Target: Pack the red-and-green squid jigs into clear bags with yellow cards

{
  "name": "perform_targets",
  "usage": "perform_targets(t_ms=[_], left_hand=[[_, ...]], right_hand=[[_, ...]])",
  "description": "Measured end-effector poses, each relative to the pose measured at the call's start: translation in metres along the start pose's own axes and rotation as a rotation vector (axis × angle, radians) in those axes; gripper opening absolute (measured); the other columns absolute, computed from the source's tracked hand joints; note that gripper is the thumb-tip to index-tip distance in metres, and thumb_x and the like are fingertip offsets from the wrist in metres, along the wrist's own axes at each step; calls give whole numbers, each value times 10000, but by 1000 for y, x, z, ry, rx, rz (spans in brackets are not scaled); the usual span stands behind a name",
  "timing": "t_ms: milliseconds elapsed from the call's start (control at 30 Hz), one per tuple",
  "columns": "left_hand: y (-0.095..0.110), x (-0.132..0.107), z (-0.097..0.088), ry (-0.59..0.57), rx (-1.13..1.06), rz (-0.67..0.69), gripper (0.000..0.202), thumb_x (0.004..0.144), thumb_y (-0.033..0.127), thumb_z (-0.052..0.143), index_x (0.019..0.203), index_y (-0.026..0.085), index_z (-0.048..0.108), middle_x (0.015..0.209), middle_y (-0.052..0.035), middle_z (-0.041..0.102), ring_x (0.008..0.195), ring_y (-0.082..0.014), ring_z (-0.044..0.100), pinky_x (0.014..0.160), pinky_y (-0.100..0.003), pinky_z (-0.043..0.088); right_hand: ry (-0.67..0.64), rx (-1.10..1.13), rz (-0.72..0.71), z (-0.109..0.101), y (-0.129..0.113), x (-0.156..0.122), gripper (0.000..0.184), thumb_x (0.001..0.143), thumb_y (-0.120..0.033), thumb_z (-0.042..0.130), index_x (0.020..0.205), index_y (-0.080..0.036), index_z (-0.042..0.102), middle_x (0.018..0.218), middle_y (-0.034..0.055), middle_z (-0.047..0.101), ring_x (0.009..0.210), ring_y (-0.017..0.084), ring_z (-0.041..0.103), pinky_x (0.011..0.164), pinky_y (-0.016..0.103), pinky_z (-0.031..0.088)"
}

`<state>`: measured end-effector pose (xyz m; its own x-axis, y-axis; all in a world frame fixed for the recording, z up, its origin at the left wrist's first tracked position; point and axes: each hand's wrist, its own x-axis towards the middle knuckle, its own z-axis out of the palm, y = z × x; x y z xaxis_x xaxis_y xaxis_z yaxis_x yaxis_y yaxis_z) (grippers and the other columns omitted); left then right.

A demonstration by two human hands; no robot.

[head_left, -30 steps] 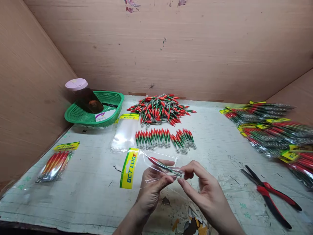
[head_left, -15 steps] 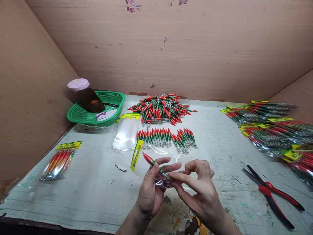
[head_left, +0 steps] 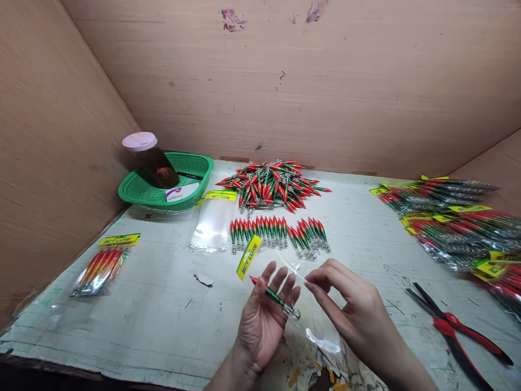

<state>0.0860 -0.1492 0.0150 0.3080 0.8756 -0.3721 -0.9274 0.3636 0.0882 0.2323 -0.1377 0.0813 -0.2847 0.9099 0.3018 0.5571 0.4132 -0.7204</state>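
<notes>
My left hand (head_left: 266, 320) faces palm up, its thumb pressing a red and green squid lure (head_left: 275, 296) against the fingers. The lure's hook end points right, towards my right hand (head_left: 345, 304). Thumb and forefinger of that hand are pinched on the edge of a clear plastic bag. Beyond my left fingertips shows the bag's yellow BCT LURE header (head_left: 249, 258). The film is hard to trace between the hands, and I cannot tell whether the lure lies inside it. Just past the bag, several squid lures (head_left: 271, 232) lie in a row, with a smaller cluster (head_left: 307, 238) beside them.
A heap of loose lures (head_left: 272, 184) lies at the back. Flat bags (head_left: 214, 222) are stacked left of it. A green basket (head_left: 165, 203) holds a lidded cup (head_left: 157, 168). One filled bag (head_left: 101, 266) lies left; filled packs (head_left: 456, 228) and red-handled pliers (head_left: 448, 323) lie right.
My right fingers have moved away from the lure's hook end and up to the bag's edge. My left fingers have spread a little, and the lure sits lower. The camera view has shifted slightly.
</notes>
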Motion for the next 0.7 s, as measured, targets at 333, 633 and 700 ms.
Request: perform_targets(t_ms=[333,633,700], left_hand=[[24,0,12,305,135,52,257,947,168,466,1162,136,604,1026,-102,741,915,-185,715,778,-266,589],[32,5,21,253,189,-34,406,965,197,414,1361,104,411,1071,-155,719,955,-228,705,751,-282,600],[32,6,22,264,214,-21,413,954,162,427,1364,116,405,1082,-149,716,952,-222,706,739,-274,600]], right_hand=[[123,-278,200,-32,113,-2,173,848,-322,552,941,-191,616,831,55,643,660,174,587,634,337,504],[131,-336,132,-9,167,12,136,823,-267,525,889,-192,616,832,67,619,761,213,590,693,365,497],[153,-330,129,-12,165,12,127,833,-292,526,852,-196,605,799,62,612,736,207,587,667,351,494]])
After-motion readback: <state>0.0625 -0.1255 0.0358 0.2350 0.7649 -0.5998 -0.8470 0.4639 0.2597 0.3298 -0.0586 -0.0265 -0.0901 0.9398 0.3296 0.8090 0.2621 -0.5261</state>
